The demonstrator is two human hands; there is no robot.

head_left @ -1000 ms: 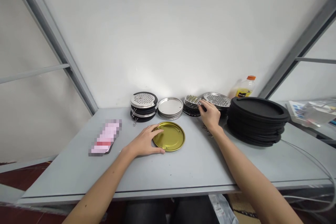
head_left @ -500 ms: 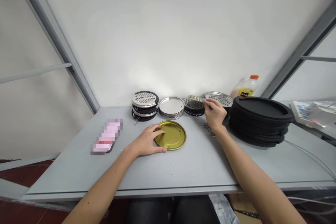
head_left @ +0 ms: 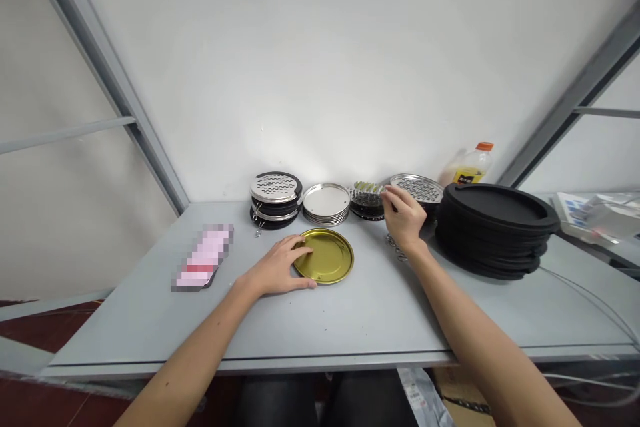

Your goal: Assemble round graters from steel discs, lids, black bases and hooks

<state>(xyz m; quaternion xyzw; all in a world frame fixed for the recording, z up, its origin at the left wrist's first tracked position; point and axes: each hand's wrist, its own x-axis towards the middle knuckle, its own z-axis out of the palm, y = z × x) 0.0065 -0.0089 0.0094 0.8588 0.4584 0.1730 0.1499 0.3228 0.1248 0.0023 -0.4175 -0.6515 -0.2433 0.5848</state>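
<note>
Disc of gold-coloured metal (head_left: 330, 260) is lying flat on the grey table (head_left: 280, 333); the left hand (head_left: 275, 270), open and curved, is resting around its left edge; the right hand (head_left: 405, 217) is pinching the rim of a perforated plate (head_left: 367, 187), holding it tilted over a dark stack (head_left: 367, 213); silvery lids (head_left: 326, 200) are standing stacked behind the disc, beside a black-and-silver stack (head_left: 274, 188).

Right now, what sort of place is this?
Probably a small workshop: in view are a tall stack of round black discs, a stack of round silver metal plates and a shallow round gold metal disc.
</note>
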